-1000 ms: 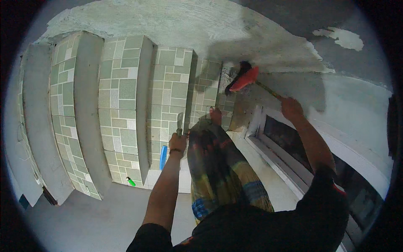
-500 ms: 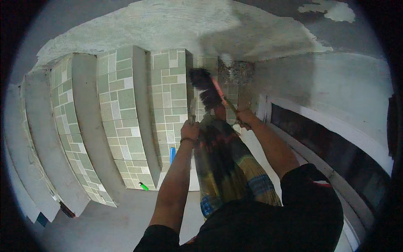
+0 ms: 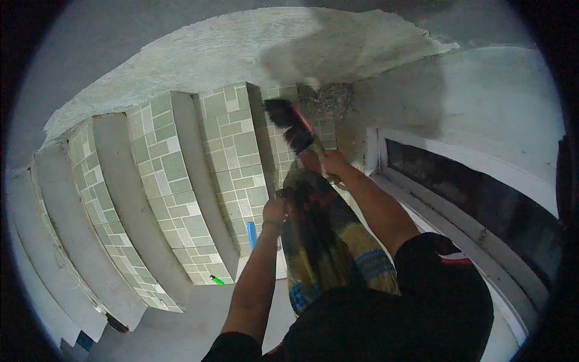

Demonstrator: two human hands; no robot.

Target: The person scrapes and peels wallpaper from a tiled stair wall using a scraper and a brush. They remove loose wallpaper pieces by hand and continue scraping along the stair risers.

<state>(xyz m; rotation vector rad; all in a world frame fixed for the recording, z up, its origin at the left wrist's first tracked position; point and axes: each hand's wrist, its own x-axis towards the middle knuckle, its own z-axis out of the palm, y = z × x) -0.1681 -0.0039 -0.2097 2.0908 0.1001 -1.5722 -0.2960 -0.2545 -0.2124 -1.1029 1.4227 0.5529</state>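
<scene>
A hand brush (image 3: pixel 289 125) with dark bristles and a thin red-orange edge is held out in front of me, over the tiled tread beside the corner. My right hand (image 3: pixel 335 164) is closed around its handle. Closer to my body, my left hand (image 3: pixel 275 211) is closed in a grip beside the patterned cloth (image 3: pixel 325 235) I wear. A slim light-coloured piece pokes out above its fingers, too small to name. In the far corner, dark crumbly debris (image 3: pixel 325 99) lies against the wall, just beyond the brush.
Stairs with green-and-white tiled treads (image 3: pixel 160 151) descend to the left. A blue strip-like object (image 3: pixel 251 235) and a small green item (image 3: pixel 217 280) lie on treads. A rough plaster wall (image 3: pixel 217 51) runs along the far side; a dark framed opening (image 3: pixel 458 175) is at right.
My left hand has come lower, toward my body, and less of the slim piece shows. My right hand has moved left, closer to the bristles. The whole view has shifted slightly.
</scene>
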